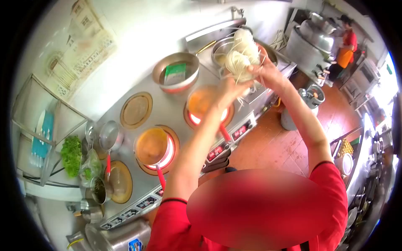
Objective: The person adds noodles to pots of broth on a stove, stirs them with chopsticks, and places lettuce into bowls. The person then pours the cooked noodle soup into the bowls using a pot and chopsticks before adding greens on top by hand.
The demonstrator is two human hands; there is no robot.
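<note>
Bundles of pale dried noodles (pixel 238 65) are held up over the far end of the cooktop, with loose strands sticking out. My right hand (pixel 266 70) grips them from the right side. From below, my left hand (pixel 234 88) holds the lower bundle, its fingers partly hidden by the noodles. Just behind the noodles stands a metal pot (pixel 222 49), partly covered by them. Under my left forearm, a saucepan of orange liquid (pixel 202 101) sits on a glowing burner.
Another saucepan of orange liquid (pixel 151 146) is on a glowing burner. A wide pan (pixel 157 69) holds a green packet (pixel 175 74). Lettuce (pixel 71 155) and a small saucepan (pixel 111 134) are at left. Another person (pixel 347 44) stands by large steel pots (pixel 307 48).
</note>
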